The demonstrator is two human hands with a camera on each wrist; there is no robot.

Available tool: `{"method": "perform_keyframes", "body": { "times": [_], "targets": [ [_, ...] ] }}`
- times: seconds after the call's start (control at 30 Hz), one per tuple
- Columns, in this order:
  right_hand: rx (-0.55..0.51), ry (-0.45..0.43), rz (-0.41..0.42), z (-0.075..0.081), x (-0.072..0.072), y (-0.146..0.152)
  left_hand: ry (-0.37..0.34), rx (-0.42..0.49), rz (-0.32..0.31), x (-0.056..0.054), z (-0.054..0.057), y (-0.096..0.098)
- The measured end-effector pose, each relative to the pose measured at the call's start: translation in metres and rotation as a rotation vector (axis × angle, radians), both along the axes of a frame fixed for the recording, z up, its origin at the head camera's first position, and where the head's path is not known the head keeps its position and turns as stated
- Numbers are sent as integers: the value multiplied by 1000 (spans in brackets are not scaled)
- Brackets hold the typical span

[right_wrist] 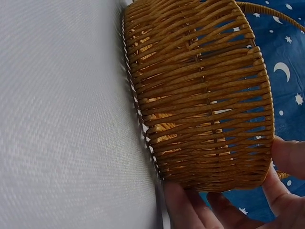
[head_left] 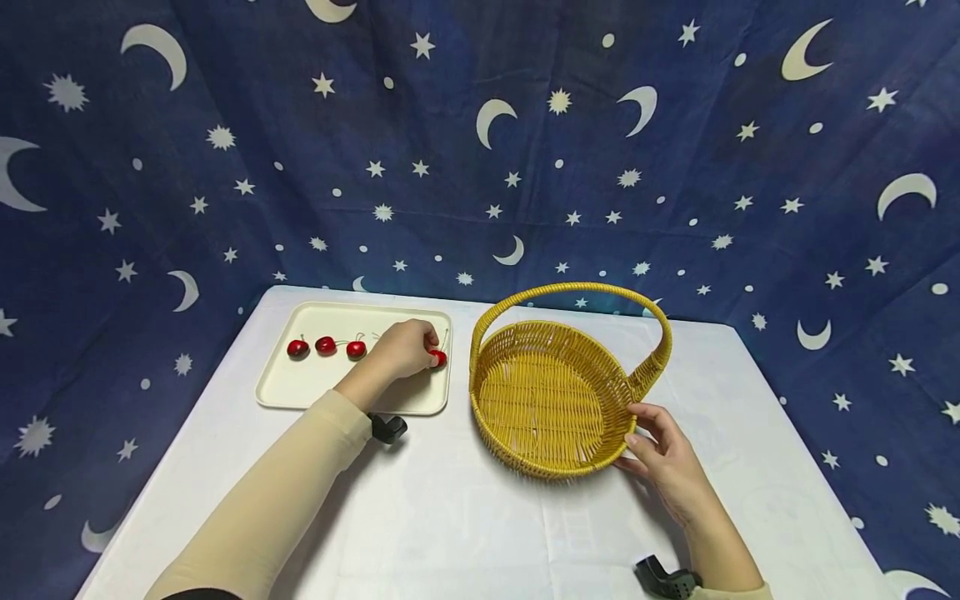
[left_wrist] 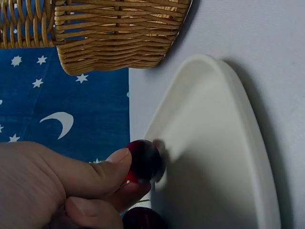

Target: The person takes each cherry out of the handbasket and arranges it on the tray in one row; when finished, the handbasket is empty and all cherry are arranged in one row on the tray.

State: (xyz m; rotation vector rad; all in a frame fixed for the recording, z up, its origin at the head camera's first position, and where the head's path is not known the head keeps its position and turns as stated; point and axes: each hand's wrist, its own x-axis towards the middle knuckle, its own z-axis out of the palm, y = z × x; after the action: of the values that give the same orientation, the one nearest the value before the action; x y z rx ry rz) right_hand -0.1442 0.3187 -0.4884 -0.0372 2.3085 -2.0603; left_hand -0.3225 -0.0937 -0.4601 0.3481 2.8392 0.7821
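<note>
In the head view, my left hand (head_left: 405, 348) pinches a red cherry (head_left: 438, 358) by thumb and fingertips at the right end of a cream tray (head_left: 300, 390). The left wrist view shows that cherry (left_wrist: 142, 161) close above the tray, with a second dark cherry (left_wrist: 144, 219) just below it. Further left on the tray lie more cherries (head_left: 356, 348) with thin stems. On the right, a yellow-brown wicker basket (head_left: 540, 408) stands with its handle up and nothing inside. My right hand (head_left: 667, 454) grips its right side, thumb at the rim and fingers against the outer wall (right_wrist: 209, 109).
A white cloth (head_left: 480, 533) covers the table. Behind and beside it hangs a dark blue curtain (head_left: 435, 125) with moons and stars. The tall basket handle (head_left: 577, 287) arches up beside the tray. Each wrist wears a black camera mount (head_left: 388, 428).
</note>
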Motion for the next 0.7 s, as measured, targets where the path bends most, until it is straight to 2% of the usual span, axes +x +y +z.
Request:
{"method": "perform_keyframes", "body": {
  "times": [0.27, 0.5, 0.7],
  "targets": [
    [34, 12, 5, 6, -2, -1, 5, 5, -3, 6, 6, -9],
    [220, -20, -20, 15, -4, -3, 45, 18, 16, 15, 18, -16],
    [297, -29, -42, 23, -4, -3, 62, 63, 44, 23, 30, -31]
  ]
}}
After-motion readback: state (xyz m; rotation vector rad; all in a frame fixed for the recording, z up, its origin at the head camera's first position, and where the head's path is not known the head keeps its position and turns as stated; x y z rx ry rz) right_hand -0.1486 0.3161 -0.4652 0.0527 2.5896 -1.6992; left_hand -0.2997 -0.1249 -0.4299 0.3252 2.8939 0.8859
